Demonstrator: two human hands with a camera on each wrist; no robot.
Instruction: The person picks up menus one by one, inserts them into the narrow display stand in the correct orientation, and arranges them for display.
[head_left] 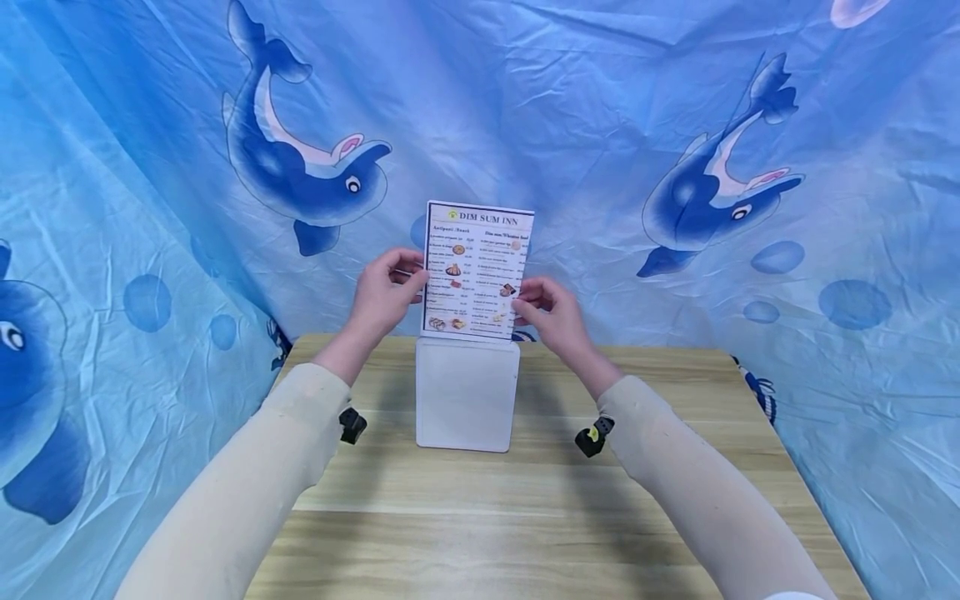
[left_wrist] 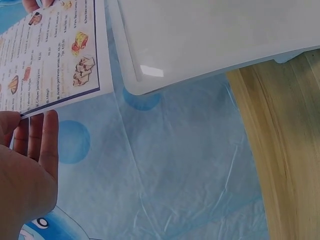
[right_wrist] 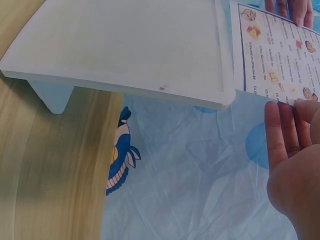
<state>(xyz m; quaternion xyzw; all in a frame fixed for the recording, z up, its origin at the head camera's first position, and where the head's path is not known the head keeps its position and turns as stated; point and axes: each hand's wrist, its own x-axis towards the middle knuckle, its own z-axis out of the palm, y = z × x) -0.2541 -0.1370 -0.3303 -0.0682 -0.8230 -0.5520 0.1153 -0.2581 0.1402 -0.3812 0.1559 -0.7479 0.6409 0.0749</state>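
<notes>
A printed menu sheet [head_left: 477,271], headed "DIM SUM INN", is held upright between both hands. My left hand [head_left: 384,292] pinches its left edge, thumb in front and fingers behind. On the opposite edge, my right hand [head_left: 555,312] pinches the sheet a little lower down. Just below the sheet's bottom edge stands a white rectangular panel [head_left: 467,396] with a raised rim. The right wrist view shows a white foot [right_wrist: 52,95] under this panel [right_wrist: 125,45]. In the left wrist view, the menu's lower edge lies beside the panel's rounded corner.
The white panel stands on a wood-grain table [head_left: 465,517], near its far edge. Behind and around the table hangs a blue curtain [head_left: 525,108] printed with dolphins and bubbles. Black straps with small devices [head_left: 595,437] sit at both sleeve cuffs.
</notes>
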